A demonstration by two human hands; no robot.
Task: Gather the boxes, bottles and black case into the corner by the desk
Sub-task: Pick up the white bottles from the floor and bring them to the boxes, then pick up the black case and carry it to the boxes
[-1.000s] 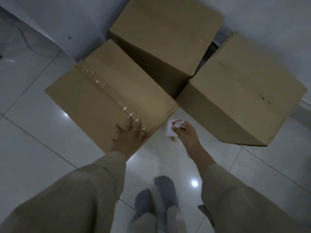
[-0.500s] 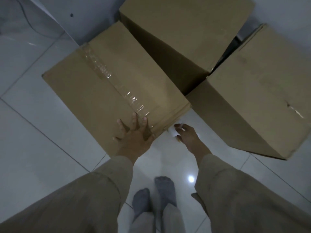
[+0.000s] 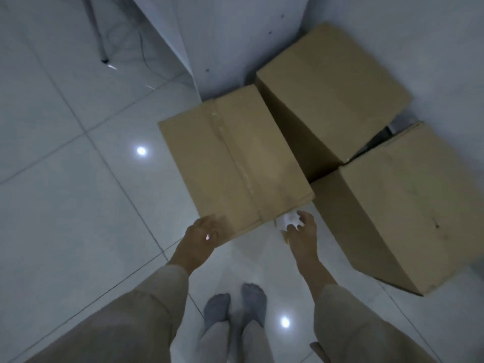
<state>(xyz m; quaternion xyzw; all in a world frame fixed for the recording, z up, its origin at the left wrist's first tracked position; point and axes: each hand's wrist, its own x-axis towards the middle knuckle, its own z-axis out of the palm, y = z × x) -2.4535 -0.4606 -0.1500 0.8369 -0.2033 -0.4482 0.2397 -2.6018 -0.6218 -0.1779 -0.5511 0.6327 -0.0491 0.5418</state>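
Note:
Three brown cardboard boxes stand together on the white tile floor in the corner by the desk's white side panel. The taped near box [image 3: 233, 163] lies in front of me. Behind it is a taller box [image 3: 332, 93] against the wall, and a third box [image 3: 408, 203] sits to the right. My left hand [image 3: 199, 239] rests against the near box's front left corner, fingers spread. My right hand [image 3: 301, 231] is at the box's front right corner, holding a small piece of white paper [image 3: 288, 220]. No bottles or black case are in view.
The desk's white side panel [image 3: 222, 43] rises behind the boxes. A thin metal leg [image 3: 97, 30] and loose cables [image 3: 142, 48] are on the floor at the upper left. My socked feet [image 3: 235, 307] stand just behind my hands.
The view has pulled back and swung, so the boxes now sit farther off and to the right. My left hand has slid from the box's top to its front left corner.

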